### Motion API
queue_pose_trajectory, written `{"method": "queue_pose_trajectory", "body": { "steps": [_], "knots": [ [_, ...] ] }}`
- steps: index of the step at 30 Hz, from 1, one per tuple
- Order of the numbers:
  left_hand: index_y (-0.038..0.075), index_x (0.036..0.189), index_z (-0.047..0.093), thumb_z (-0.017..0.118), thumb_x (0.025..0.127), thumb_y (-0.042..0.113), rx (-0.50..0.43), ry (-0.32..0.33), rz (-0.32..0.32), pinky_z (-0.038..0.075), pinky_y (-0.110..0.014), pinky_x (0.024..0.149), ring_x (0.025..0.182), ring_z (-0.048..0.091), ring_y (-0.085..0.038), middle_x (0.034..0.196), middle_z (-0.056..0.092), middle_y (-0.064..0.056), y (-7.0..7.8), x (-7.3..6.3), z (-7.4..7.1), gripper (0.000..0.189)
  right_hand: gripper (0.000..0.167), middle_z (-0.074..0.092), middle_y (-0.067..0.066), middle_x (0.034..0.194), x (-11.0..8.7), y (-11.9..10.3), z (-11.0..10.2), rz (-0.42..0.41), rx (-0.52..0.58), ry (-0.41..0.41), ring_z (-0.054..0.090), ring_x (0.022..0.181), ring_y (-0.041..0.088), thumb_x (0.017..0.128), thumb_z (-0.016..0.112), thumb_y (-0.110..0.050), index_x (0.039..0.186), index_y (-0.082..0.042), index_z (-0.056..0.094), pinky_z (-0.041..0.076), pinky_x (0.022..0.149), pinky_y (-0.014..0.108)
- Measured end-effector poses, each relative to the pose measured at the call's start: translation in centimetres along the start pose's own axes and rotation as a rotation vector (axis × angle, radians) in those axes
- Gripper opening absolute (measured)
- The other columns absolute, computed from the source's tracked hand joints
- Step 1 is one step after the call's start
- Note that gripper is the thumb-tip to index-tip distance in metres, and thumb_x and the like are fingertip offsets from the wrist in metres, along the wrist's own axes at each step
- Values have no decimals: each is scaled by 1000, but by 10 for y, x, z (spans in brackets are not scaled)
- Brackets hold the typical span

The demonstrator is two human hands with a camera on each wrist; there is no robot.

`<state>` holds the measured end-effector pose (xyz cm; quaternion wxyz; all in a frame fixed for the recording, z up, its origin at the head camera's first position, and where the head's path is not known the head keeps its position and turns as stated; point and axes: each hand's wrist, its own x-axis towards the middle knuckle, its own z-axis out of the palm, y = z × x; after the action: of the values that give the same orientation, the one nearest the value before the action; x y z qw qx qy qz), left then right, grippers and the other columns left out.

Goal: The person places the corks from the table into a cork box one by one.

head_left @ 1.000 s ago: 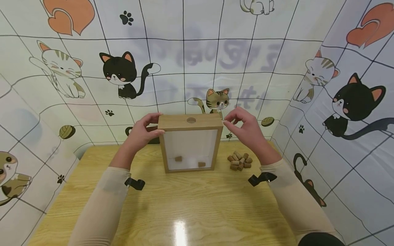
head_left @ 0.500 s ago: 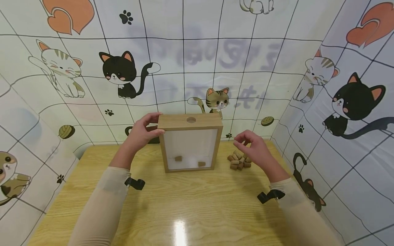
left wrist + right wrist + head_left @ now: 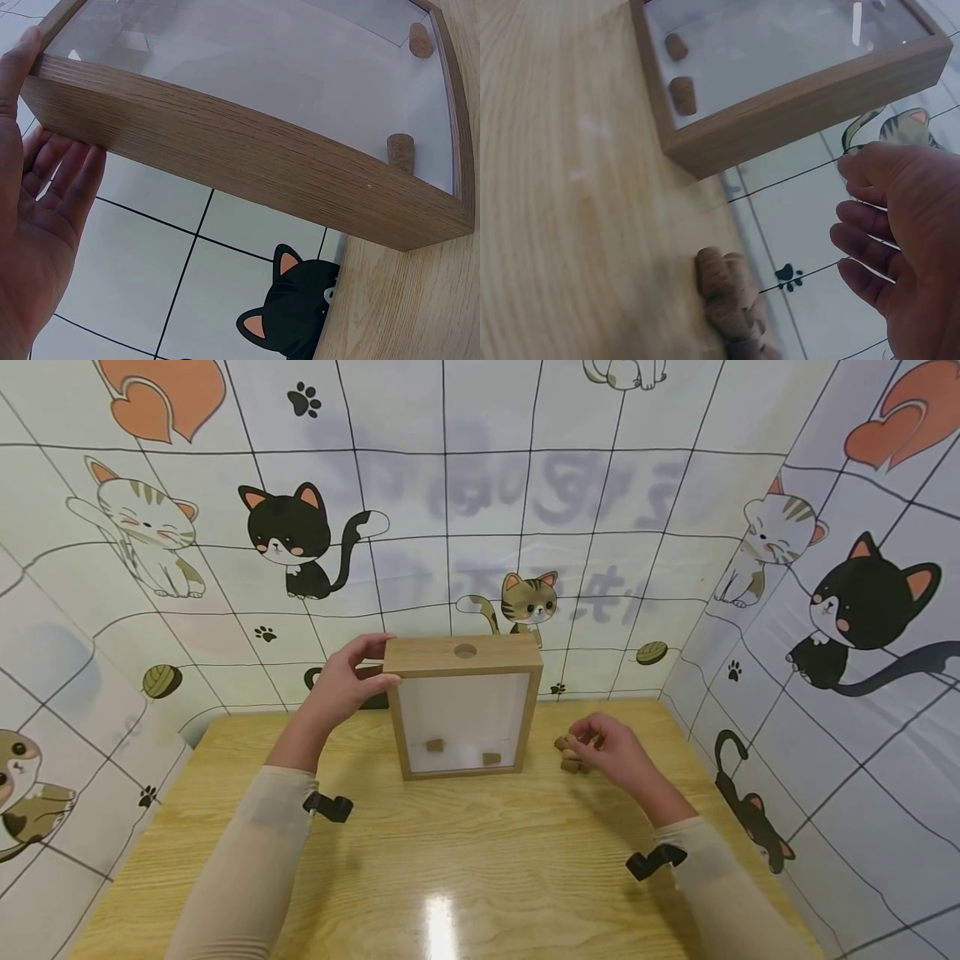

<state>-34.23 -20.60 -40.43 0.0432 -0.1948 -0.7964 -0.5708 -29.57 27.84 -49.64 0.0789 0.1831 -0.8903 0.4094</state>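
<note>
A shallow wooden box (image 3: 427, 657) with a clear front and a round hole (image 3: 466, 651) in its top stands upright on the table. Two corks (image 3: 491, 758) lie inside at its bottom. My left hand (image 3: 339, 681) grips the upper left corner; the left wrist view has the thumb (image 3: 16, 64) on the front edge and the fingers behind. Over a pile of corks (image 3: 572, 766), right of the box, hovers my right hand (image 3: 617, 753) with loosely bent fingers. It partly hides the pile in the head view. In the right wrist view nothing shows between those fingers.
The light wooden table (image 3: 480, 852) extends in front of the box. A white cloth backdrop (image 3: 420, 577) with black lines and cartoon cats rises right behind it and along both sides. Both wrists carry small black camera mounts (image 3: 656, 862).
My right hand has left the box's upper right corner, moving right and down to the cork pile. My left hand and the box stay in place.
</note>
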Motion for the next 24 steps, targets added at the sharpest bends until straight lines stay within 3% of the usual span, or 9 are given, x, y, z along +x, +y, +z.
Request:
{"method": "queue_pose_trajectory", "body": {
  "steps": [4,9,15,20,24],
  "knots": [
    [17,164,53,86,100,21,-3,0,-3,56,-47,117,138,60,-38,149,60,-15,0,0,-1,72,20,75,14,121,-3,12,6,20,-30,-26,68,102,26,103,80,-8,121,-1,74,58,78,30],
    [18,164,53,86,100,21,-2,0,-14,55,-48,117,138,60,-37,149,60,-15,1,-1,-1,72,21,72,10,108,-6,25,13,39,-64,-41,66,95,27,101,83,-6,119,0,74,57,75,31],
    [18,164,52,87,100,22,0,1,-15,54,-50,119,139,60,-36,150,60,-14,0,0,-1,72,18,69,11,102,-6,39,24,-30,-134,-70,63,90,26,96,88,-6,109,-3,76,56,76,38],
    [17,164,52,87,100,23,2,0,-6,53,-49,119,140,60,-35,150,60,-14,1,0,0,73,15,73,11,107,-6,45,29,-64,-181,-94,69,100,30,95,87,-4,108,-3,78,60,95,55],
    [15,164,52,86,100,21,-1,2,-3,54,-49,119,140,59,-35,149,60,-15,0,0,-1,73,16,73,9,106,-6,48,31,-94,-240,-99,68,103,33,93,88,-3,105,-4,78,53,108,64]
  ]
}}
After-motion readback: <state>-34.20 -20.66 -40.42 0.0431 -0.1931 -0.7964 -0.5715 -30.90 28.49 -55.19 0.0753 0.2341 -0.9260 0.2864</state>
